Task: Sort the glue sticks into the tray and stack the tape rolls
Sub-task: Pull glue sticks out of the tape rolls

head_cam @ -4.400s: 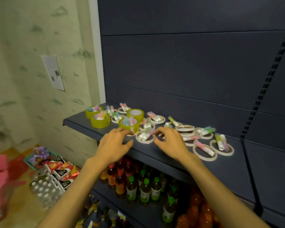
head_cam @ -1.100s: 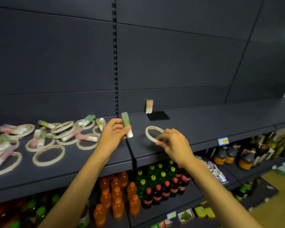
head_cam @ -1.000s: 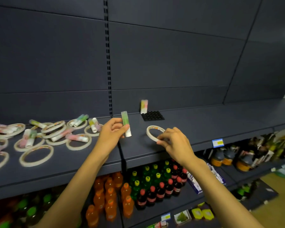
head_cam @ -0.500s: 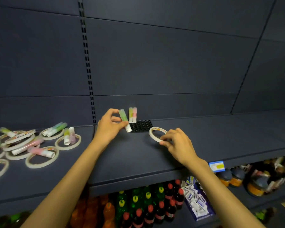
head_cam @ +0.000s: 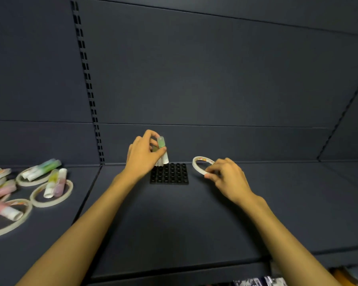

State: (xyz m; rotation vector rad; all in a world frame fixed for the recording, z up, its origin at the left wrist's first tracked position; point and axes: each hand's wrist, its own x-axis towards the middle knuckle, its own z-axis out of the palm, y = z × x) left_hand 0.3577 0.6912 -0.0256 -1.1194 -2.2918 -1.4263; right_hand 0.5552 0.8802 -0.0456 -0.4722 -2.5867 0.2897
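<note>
My left hand (head_cam: 142,156) pinches a green-capped glue stick (head_cam: 162,150) upright over the black tray's (head_cam: 170,176) back-left corner while my right hand (head_cam: 225,177) pinches a tape roll (head_cam: 201,165) just beside the tray's right edge; lowered off-centre, the stick could miss its socket and topple its neighbours.

A dark shelf (head_cam: 174,223) spans the lower half of the frame. Behind it, a dark back panel (head_cam: 215,69) fills the upper half. A slotted upright strip (head_cam: 87,79) runs down the panel at upper left. At the lower right edge, blurred packaged goods (head_cam: 256,282) show below the shelf.
</note>
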